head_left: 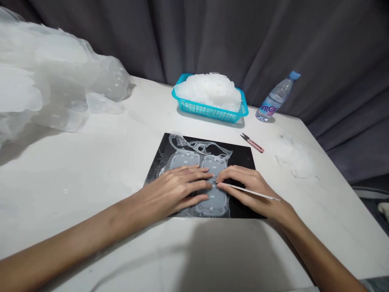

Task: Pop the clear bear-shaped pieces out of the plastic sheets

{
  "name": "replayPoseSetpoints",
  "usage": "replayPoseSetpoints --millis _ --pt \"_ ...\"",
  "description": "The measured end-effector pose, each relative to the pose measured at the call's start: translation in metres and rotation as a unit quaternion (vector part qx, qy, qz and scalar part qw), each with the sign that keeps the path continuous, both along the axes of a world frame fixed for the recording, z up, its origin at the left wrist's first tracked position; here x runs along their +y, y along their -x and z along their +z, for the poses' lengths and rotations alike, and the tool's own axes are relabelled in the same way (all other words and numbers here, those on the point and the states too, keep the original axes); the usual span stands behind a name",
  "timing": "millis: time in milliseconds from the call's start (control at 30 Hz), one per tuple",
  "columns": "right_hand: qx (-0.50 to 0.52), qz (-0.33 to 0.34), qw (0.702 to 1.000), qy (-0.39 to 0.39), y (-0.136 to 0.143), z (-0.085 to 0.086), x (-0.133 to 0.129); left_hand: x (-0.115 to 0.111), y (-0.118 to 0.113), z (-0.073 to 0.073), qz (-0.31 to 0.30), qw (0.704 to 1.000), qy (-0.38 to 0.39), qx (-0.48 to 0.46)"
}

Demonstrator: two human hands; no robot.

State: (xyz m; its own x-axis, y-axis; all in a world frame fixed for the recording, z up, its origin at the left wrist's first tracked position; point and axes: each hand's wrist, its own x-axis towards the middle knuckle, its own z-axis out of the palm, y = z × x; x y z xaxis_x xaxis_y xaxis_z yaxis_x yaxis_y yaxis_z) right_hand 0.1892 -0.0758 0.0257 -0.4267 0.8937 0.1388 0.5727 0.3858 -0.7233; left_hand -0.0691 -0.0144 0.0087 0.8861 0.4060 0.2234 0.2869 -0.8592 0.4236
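- Your left hand [182, 187] lies flat, fingers slightly spread, across the left part of the translucent molded plastic sheet [216, 202]; nothing's in that grip.
- Over on the right, your right hand [247, 182] has its grip pinched closed around a slim white tool [252, 193], fingertips right at the seam between the sheet's far and near right panels.
- And there's the sheet, on the black mat [243, 209], near the middle of the white tabletop [100, 170]!
- A clear plastic strip [209, 144] curls along the mat's far edge.
- Pink thread snips [254, 144] sit just beyond the mat, far right.
- Farther back: a heaped turquoise basket [209, 110], a water bottle [273, 101] to its right.
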Motion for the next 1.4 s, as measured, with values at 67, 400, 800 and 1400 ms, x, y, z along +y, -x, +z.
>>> replayPoseSetpoints --millis 67,400,800,1400 --pt "-0.002 -0.001 1.000 -0.005 0.000 0.000 0.000 -0.002 0.000 0.000 0.007 1.000 0.001 0.001" --pt "-0.096 0.026 0.986 -0.136 0.007 -0.002 -0.005 0.000 0.000 -0.003 0.006 0.998 0.053 -0.021" --pt "-0.090 0.024 0.986 -0.136 -0.001 -0.005 -0.008 0.001 0.003 -0.004 0.015 0.992 0.120 -0.018" --pt "-0.136 0.018 0.966 -0.219 0.005 -0.009 -0.008 -0.003 0.005 -0.006 0.025 0.996 0.082 -0.027"
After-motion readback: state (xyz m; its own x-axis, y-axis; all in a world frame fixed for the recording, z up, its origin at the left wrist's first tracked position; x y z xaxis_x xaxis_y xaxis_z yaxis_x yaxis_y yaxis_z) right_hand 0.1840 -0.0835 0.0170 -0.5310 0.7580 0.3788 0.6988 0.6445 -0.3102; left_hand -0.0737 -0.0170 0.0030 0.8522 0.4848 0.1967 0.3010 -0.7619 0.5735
